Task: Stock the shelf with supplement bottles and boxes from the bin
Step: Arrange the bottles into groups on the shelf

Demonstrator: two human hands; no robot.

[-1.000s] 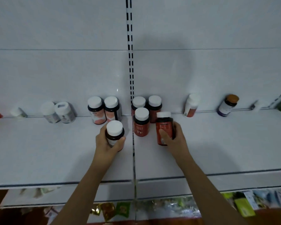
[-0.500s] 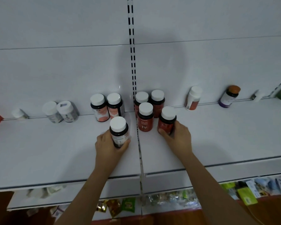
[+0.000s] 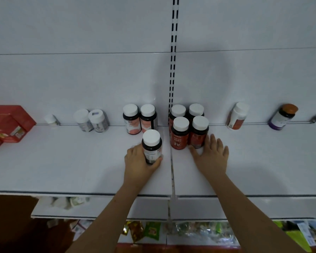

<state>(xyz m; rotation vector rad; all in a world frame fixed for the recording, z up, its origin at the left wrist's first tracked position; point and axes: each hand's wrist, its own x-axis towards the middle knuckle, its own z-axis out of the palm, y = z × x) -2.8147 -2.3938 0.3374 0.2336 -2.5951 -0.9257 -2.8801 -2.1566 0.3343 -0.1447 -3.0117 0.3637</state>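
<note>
My left hand (image 3: 139, 161) grips a dark bottle (image 3: 151, 146) upright; my right hand (image 3: 211, 155), fingers straight, touches a red bottle (image 3: 199, 133).

left hand (image 3: 140, 159) curled gripping, right hand (image 3: 211, 156) spread

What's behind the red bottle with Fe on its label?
Directly behind the Fe bottle stands another white-capped bottle, against the shelf's back panel. Only its cap and a sliver of red side show; its label is covered.
</note>
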